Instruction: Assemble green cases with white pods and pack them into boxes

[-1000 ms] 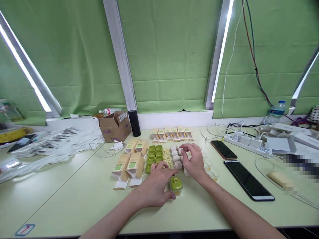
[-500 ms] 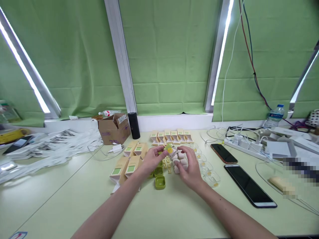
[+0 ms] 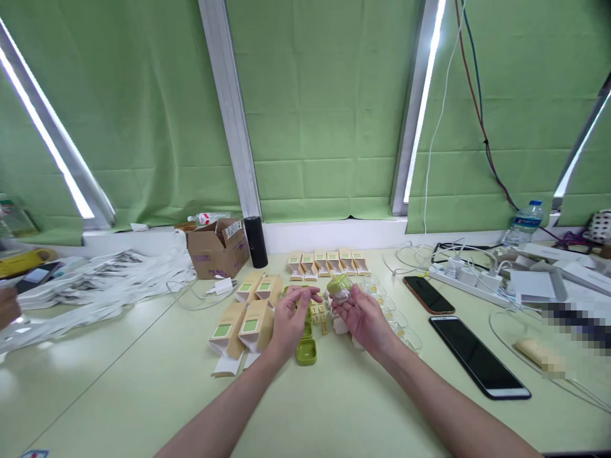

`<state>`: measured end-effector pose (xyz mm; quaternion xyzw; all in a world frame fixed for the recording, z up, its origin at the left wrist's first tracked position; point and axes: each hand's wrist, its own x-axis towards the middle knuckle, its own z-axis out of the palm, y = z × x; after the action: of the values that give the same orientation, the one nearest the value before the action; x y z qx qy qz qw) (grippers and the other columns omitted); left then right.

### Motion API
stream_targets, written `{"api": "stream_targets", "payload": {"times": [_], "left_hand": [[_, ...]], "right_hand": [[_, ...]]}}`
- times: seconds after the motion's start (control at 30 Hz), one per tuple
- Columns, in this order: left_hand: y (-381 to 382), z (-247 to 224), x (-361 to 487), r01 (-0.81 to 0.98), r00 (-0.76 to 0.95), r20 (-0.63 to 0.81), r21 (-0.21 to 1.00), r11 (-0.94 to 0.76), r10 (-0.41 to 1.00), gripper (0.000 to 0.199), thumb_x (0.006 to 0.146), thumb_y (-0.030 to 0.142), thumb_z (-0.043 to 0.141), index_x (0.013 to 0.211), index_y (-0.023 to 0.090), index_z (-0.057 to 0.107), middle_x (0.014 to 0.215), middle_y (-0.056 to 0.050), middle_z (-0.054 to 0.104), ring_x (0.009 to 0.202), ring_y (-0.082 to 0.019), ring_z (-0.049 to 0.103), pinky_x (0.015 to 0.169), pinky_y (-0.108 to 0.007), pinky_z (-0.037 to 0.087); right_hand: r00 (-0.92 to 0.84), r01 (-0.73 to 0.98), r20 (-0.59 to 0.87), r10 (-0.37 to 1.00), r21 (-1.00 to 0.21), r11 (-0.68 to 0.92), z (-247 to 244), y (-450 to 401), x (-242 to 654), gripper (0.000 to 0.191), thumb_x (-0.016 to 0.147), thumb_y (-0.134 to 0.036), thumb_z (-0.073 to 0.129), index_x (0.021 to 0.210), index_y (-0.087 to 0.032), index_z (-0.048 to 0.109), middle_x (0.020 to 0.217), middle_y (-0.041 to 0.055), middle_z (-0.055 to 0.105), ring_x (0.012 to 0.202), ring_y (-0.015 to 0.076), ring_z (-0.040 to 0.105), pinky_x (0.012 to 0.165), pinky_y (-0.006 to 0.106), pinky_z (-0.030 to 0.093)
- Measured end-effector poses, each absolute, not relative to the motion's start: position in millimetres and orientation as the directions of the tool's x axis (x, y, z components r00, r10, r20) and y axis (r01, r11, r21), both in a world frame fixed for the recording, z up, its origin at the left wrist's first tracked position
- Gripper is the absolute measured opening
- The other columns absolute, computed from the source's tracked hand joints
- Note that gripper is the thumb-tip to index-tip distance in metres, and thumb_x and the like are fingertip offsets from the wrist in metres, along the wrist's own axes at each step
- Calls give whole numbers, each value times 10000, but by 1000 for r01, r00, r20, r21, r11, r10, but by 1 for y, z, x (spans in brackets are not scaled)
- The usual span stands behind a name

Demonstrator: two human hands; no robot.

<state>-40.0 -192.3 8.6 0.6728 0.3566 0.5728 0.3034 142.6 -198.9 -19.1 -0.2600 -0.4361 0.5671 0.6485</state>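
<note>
My right hand [image 3: 365,318], palm turned up, holds a small green case [image 3: 338,284] with a clear part on its fingers. To its left, my left hand [image 3: 290,321] is apart from the case, fingers stretched to the right, with nothing visible in them. Below and between the hands lie open green square trays [image 3: 306,352], several small yellow pieces [image 3: 324,329] and whitish rounded pieces [image 3: 340,326], partly hidden by my right hand. Clear plastic covers with yellow dots [image 3: 394,316] lie in rows to the right of it.
Tan cartons with green labels [image 3: 258,324] stand left of my hands; more cartons [image 3: 333,262] line the back. Two phones [image 3: 477,356] lie right. Cables, a power strip [image 3: 470,285], a cardboard box [image 3: 217,249] and a black cylinder [image 3: 256,242] surround. Another person's hand [image 3: 7,308] shows far left.
My left hand has let go of the green case and drawn back slightly left. My right hand has turned palm up with the case. Another person's hand has come in at the left edge.
</note>
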Motion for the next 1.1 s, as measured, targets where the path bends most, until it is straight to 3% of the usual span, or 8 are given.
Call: {"api": "stream_targets", "payload": {"times": [0.1,0.23,0.37,0.53,0.7,0.8,0.9,1.1], "left_hand": [[-194,8,-41,128,54,570,810,-572,820,480,1002,586,580,813,202,799,912,-102,751,1002,-266,684,929,-385,528],[-192,3,-43,133,47,565,814,-566,824,449,991,578,604,831,200,789,819,-85,718,972,-269,681,901,-378,534],[-191,-1,-44,166,65,570,803,-572,819,406,998,551,603,929,198,791,873,-89,736,981,-264,687,908,-381,537],[-191,-3,-41,193,23,565,807,-558,825,329,932,490,711,1062,197,780,1041,-107,750,997,-246,684,909,-370,541],[-194,-2,-38,139,-42,547,832,-538,836,237,842,407,797,961,202,800,1000,-85,778,896,-220,688,843,-350,555],[-195,0,-36,-5,-56,497,867,-498,866,216,804,392,827,902,200,808,986,-84,802,943,-245,728,895,-380,583],[-197,1,-34,-121,-17,474,873,-472,881,208,790,382,843,876,195,812,1046,-103,809,1027,-270,743,954,-414,591],[-200,1,-35,-98,26,515,854,-510,857,180,825,364,822,819,190,777,1092,-124,803,1066,-283,741,1000,-447,579]], "right_hand": [[-136,-610,193,972,-789,71,-18,-197,145,546,932,-726,625,996,-194,729,957,106,758,841,225,707,793,376,600],[-168,-575,196,966,-816,65,-16,-201,145,605,946,-778,538,983,-201,715,946,126,758,839,255,715,760,413,610],[-188,-569,221,957,-819,78,-14,-207,144,438,887,-612,757,1118,-253,656,1000,68,752,810,212,707,724,360,590],[-113,-436,348,931,-859,268,-14,-212,136,577,745,-404,930,1224,-321,620,1159,32,704,875,187,708,720,311,588],[-94,-256,501,860,-847,466,-13,-217,132,412,875,-449,804,1228,-303,652,1088,47,686,968,209,666,808,345,607],[-86,-205,511,855,-849,487,-14,-219,133,370,936,-430,729,1272,-309,631,1166,65,669,977,211,661,809,360,616],[-58,-193,496,866,-857,478,-17,-220,133,510,884,-331,774,1347,-341,560,1315,81,625,1089,232,669,852,381,625],[-71,-62,487,870,-873,484,-20,-221,135,625,830,-208,754,1397,-356,537,1343,70,607,1203,242,646,961,410,596]]}}
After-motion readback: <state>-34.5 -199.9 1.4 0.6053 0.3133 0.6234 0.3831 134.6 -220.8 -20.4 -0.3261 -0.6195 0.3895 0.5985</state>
